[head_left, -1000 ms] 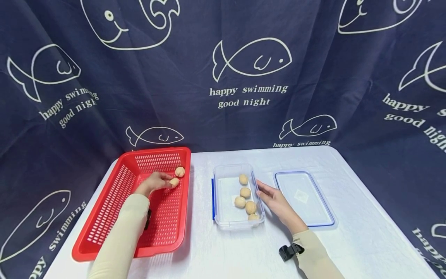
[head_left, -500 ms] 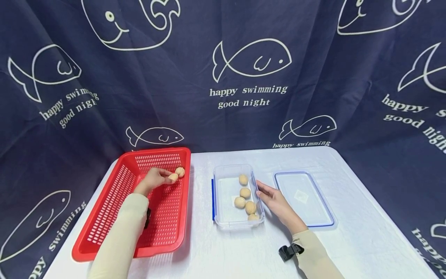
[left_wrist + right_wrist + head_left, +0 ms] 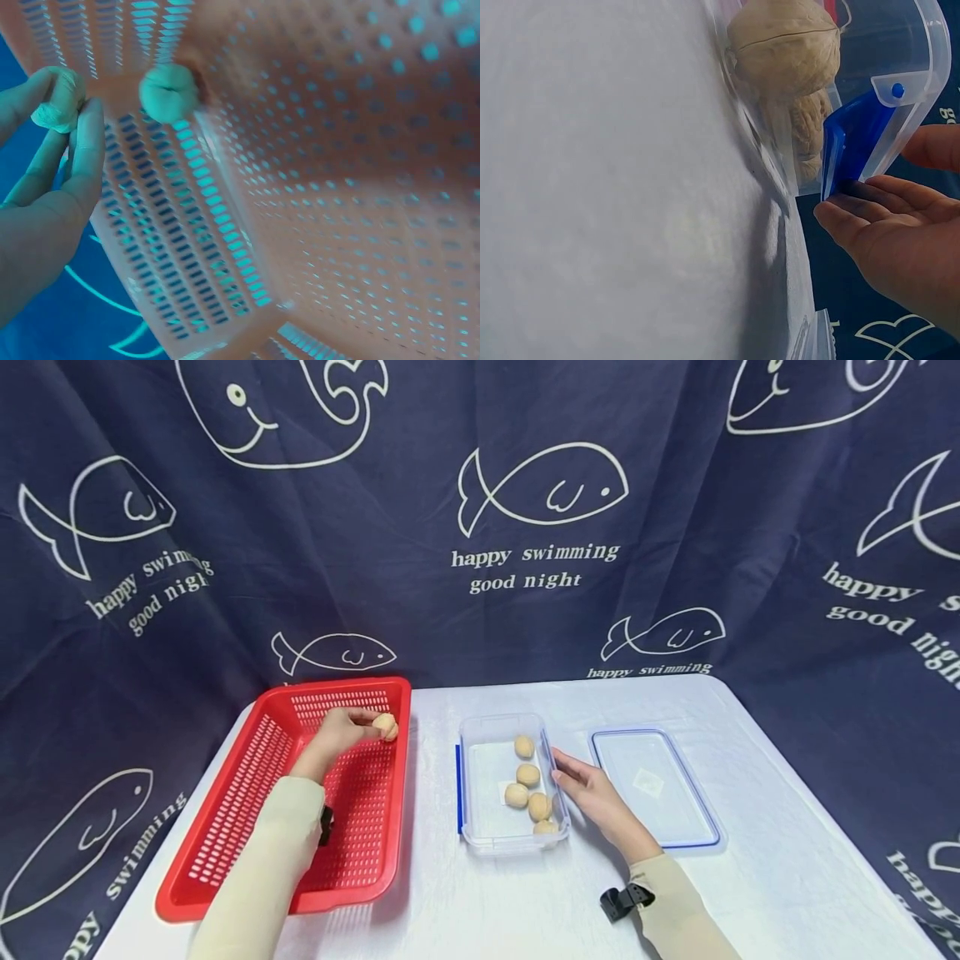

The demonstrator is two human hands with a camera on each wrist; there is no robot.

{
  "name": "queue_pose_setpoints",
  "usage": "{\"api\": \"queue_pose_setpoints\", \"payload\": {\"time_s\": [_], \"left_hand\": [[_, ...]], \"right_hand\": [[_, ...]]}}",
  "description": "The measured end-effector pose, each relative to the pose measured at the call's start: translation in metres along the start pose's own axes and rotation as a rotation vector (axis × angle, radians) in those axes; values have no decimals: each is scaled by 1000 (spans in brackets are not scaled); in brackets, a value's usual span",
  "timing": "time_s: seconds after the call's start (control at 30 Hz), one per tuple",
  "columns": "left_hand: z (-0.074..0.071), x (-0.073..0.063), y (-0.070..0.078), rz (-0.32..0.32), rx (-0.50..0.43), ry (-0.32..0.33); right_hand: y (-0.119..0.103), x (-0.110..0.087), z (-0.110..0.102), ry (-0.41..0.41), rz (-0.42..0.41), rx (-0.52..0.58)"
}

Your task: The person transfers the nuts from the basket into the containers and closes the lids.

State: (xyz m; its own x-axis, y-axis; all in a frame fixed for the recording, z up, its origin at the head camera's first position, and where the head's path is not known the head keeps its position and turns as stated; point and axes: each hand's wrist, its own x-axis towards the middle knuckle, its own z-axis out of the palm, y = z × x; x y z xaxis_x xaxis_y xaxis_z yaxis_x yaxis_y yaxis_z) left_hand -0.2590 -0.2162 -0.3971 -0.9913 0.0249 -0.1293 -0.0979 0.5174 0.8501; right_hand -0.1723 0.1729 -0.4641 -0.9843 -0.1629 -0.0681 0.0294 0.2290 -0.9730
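While the left hand (image 3: 339, 731) pinches one walnut (image 3: 58, 105), a second walnut (image 3: 169, 92) just beyond it in the red basket (image 3: 403, 777), the right hand (image 3: 600, 797) touches the plastic box (image 3: 487, 841), fingers loosely extended. Pick-up step, seemingly; next move calls for lifting clear.

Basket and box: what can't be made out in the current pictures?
Loose walnut: head view, partly hidden by the held walnut.
Basket: left wrist view, runs past the frame edges.
Basket floor: head view, partly covered by the left sleeve.
Box: right wrist view, cut off by the top edge.
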Motion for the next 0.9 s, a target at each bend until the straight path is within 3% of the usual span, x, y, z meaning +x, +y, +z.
{"api": "queue_pose_setpoints", "payload": {"time_s": [0.33, 0.63, 0.9], "left_hand": [[6, -11, 25, -28, -98, 44], [15, -24, 51, 23, -186, 78], [34, -44, 80, 63, -257, 120]], "right_hand": [[1, 0, 0, -6, -10, -12], [1, 0, 0, 1, -12, -13], [3, 1, 0, 5, -2, -12]]}}
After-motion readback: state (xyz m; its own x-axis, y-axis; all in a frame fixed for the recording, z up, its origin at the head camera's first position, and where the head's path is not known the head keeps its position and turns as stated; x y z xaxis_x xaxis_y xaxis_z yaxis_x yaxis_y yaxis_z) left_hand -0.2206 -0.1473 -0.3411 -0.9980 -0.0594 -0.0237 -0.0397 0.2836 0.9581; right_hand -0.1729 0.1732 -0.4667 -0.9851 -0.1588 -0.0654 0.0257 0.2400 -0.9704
